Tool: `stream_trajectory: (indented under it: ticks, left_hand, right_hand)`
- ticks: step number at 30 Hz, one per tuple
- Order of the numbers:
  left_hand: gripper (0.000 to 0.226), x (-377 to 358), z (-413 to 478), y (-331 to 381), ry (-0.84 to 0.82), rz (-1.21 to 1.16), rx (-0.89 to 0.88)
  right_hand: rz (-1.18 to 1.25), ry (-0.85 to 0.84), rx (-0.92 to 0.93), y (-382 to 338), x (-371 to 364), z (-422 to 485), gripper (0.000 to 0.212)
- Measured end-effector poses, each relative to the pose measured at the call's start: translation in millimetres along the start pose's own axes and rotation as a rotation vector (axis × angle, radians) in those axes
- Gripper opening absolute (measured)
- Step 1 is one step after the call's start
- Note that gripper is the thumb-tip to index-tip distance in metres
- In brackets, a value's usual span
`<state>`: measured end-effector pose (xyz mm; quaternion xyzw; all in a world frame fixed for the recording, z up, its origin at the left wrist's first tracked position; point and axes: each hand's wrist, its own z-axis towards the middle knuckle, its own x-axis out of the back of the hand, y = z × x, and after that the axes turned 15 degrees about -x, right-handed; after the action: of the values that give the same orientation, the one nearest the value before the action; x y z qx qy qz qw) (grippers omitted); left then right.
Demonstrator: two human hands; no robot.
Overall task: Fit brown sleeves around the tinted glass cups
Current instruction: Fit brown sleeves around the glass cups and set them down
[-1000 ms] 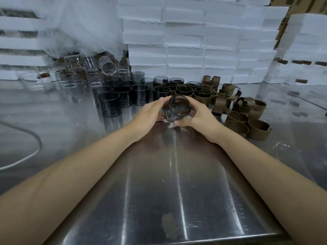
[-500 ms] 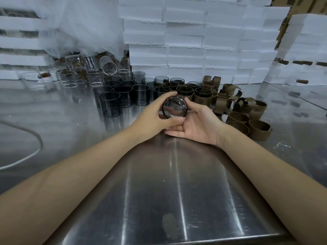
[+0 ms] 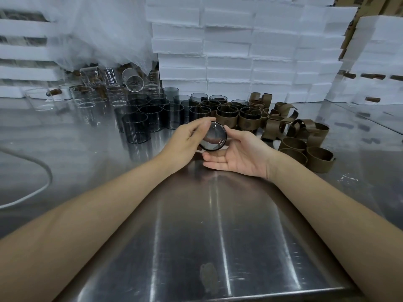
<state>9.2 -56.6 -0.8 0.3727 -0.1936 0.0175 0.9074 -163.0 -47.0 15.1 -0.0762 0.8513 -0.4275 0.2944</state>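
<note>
Hands: 2 in view. The left hand (image 3: 185, 142) grips 1 tinted cup (image 3: 214, 137), fingers curled over its top and left side. The right hand (image 3: 242, 155) lies palm up with flat fingers under the cup and its thumb at the right rim.

The cup is held tipped on its side just above the tabletop (image 3: 196, 236), 1 round end facing us. Its wall is foreshortened and partly covered by the fingers, so we cannot read it.

Behind the hands:
- bare tinted cups (image 3: 135, 128): roughly 10 upright. The back rows overlap, so no exact count.
- sleeved cups (image 3: 226, 118): at least 4, to the right of the bare ones.
- loose brown sleeves (image 3: 319, 159): 4 closed rings at the near edge. The rest is a tangle we cannot count.
- clear glasses (image 3: 133, 81): several at back left, 1 tipped, the others blurred.

White boxes (image 3: 229, 51) are stacked behind, cut off at the top. 1 cable (image 3: 43, 171) runs off the left edge.
</note>
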Motion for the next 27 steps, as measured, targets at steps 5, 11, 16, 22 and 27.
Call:
stream_trajectory:
  ticks: [5,11,16,22,27]
  left_hand:
    - [0.034,-0.6,-1.2,2.5,-0.050,-0.025,0.059]
    - [0.046,-2.0,-1.8,2.3,-0.045,0.100,-0.007]
    - [0.035,-3.2,-2.8,1.7,-0.010,0.138,-0.028]
    - [0.011,-2.9,0.3,1.8,0.049,0.157,0.003]
    - [0.031,-3.4,1.1,-0.9,0.073,0.132,0.018]
  right_hand:
    - [0.046,-0.006,-0.005,0.4,0.0,-1.1,0.047]
    - [-0.034,-0.041,-0.009,1.1,-1.4,-1.0,0.053]
    - [-0.041,-0.003,0.012,1.2,-1.2,2.8,0.056]
    - [-0.023,-0.007,0.012,1.5,-1.3,1.8,0.044]
    - [-0.066,-0.022,-0.013,1.9,0.2,1.6,0.050]
